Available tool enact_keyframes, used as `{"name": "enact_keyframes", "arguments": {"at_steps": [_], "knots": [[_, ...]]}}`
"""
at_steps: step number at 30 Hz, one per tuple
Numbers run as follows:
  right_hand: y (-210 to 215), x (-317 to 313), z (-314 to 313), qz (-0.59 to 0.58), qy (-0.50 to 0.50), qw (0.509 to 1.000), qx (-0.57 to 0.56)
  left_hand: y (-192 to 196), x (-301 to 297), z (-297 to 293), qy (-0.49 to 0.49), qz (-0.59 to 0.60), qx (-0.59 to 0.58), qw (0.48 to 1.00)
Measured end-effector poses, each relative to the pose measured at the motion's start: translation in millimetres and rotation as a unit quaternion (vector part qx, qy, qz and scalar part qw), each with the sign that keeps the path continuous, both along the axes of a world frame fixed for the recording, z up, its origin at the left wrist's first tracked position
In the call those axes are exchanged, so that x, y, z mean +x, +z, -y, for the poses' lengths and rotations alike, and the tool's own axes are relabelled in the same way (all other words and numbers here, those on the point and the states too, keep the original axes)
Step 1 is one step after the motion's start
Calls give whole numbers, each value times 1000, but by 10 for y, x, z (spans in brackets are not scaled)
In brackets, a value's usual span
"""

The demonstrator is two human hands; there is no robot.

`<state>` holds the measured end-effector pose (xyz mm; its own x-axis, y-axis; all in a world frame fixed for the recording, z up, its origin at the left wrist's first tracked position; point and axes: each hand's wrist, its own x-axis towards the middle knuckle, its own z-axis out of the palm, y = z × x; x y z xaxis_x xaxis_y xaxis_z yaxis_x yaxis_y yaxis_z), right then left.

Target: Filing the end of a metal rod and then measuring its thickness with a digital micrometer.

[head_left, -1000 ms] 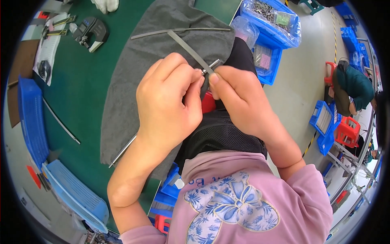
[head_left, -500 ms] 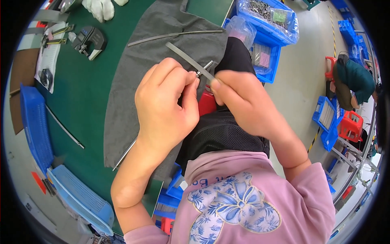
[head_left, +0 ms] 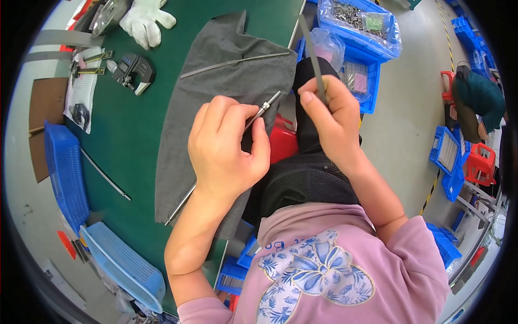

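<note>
My left hand (head_left: 226, 148) is closed around a slim metal rod (head_left: 264, 109), thumb and fingertips near its ringed collar. The rod's tip points up and right. A shiny length (head_left: 181, 204) below my wrist lines up with it and seems to be the same rod; my hand hides the middle. My right hand (head_left: 335, 116) pinches a flat grey strip (head_left: 312, 51), raised nearly upright beyond the bench edge and apart from the rod. Under my left hand lies a dark grey cloth (head_left: 178, 135), with another thin grey strip (head_left: 234, 63) on it.
On the green bench (head_left: 116, 162) sit a micrometer (head_left: 135, 73), a white glove (head_left: 144, 24), a thin rod (head_left: 105, 174) and blue baskets (head_left: 121, 259). Blue bins (head_left: 372, 70) of metal parts stand at the right. A person (head_left: 477, 100) bends over farther right.
The flat strip has lifted off the rod; my right hand has moved right and turned it upright. More of the rod's collar and tip shows at my left fingertips. The view has shifted slightly.
</note>
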<state>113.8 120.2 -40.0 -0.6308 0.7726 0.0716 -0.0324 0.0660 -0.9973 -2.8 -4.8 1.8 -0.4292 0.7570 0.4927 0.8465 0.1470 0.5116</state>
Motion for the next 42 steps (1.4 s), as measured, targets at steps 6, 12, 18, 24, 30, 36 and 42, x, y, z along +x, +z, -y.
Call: {"name": "enact_keyframes", "arguments": {"at_steps": [6,12,18,24,30,36,42], "knots": [[-28,-94,-228,-11,-25,997,68,53,39,34,26,-59,-59,996],[515,-674,-557,114,10,968,222,143,-16,65,36,-3,-101,994],[548,-1098,-724,254,96,909,316,337,-356,-82,115,12,-72,991],[372,-1055,-683,37,181,961,206,57,-549,-296,161,-19,-97,982],[399,-1107,-481,114,193,899,376,-73,-547,-295,152,44,-40,987],[407,-1094,-439,150,143,905,372,-89,-555,-323,141,45,-7,989],[491,-1089,-684,155,149,913,345,-95,-545,-348,143,34,-6,989]]}}
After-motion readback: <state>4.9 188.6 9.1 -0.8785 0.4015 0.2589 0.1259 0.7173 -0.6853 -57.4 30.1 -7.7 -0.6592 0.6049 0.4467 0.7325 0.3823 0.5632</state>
